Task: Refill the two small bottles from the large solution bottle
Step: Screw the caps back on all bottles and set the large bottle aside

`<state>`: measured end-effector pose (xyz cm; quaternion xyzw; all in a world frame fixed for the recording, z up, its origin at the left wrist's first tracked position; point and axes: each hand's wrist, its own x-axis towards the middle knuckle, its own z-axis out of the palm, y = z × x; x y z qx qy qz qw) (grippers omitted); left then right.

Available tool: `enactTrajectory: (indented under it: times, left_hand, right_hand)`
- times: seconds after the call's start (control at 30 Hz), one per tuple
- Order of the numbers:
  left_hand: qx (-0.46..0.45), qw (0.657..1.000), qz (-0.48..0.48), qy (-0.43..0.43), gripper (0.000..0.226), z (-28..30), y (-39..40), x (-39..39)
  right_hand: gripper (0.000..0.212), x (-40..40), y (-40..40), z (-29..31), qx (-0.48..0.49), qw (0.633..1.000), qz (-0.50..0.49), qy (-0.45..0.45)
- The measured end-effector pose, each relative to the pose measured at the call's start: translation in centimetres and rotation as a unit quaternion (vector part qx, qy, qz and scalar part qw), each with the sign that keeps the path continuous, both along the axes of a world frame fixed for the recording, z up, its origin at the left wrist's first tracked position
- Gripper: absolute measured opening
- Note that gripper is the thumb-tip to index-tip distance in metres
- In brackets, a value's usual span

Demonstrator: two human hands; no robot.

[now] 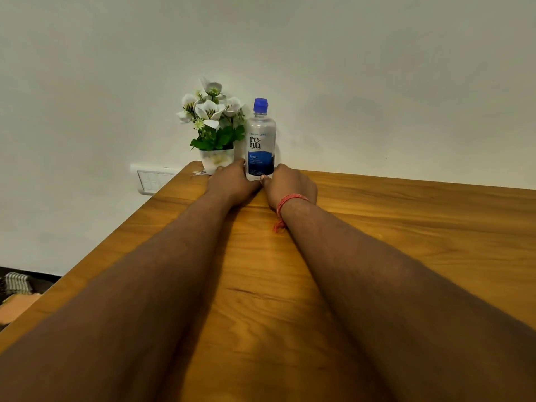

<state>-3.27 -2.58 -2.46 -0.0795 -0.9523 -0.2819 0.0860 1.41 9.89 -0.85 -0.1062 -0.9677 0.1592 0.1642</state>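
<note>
Large solution bottle [260,140] stands upright, blue cap on, at the far edge of the wooden table [406,227], just right of a potted flower [216,126]. Left hand [232,182] and right hand [290,184] cup its base from either side, fingers curled; firmness of grip cannot be told.

Both bare arms stretch across a wooden table [406,227] toward its far edge, where a large bottle [260,140] with a blue cap [260,105] stands upright against a pale wall [377,68]. The left hand [232,181] and right hand [290,184] lie on the tabletop at either side of the bottle's base, fingertips at or touching it, with a red thread [287,203] round the right wrist. Just left of the bottle stands a potted plant [213,123] with white flowers, and a wall switch plate [153,181] shows beyond the table's left edge.
</note>
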Motion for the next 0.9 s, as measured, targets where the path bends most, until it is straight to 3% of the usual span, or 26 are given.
enactTrajectory:
  times: [0.17,0.23,0.33,0.6,0.8,0.9]
  left_hand:
    - [-0.047,0.998,0.028,-0.008,0.069,0.4,0.3,1.4]
    - [-0.085,0.995,0.036,-0.021,0.074,0.4,0.5,2.5]
    - [-0.127,0.991,0.021,-0.034,0.064,0.4,0.5,4.8]
    - [-0.172,0.984,-0.041,-0.027,0.056,-0.3,0.4,12.7]
    - [-0.135,0.986,-0.092,-0.034,0.066,0.4,2.0,22.1]
    - [-0.088,0.987,-0.133,-0.027,0.049,0.8,3.9,27.4]
  right_hand:
    - [0.034,1.2,0.1,-0.4,-0.024,0.999,0.021,0.006]
    - [0.041,1.9,0.1,-0.7,-0.037,0.998,0.048,0.005]
    - [0.052,3.9,0.3,-0.6,-0.020,0.997,0.075,-0.009]
    - [0.041,13.1,1.2,0.0,-0.030,0.989,0.139,-0.034]
    - [0.051,24.3,2.9,0.3,-0.133,0.967,0.211,-0.051]
    - [0.059,31.5,5.6,0.2,-0.197,0.946,0.251,-0.061]
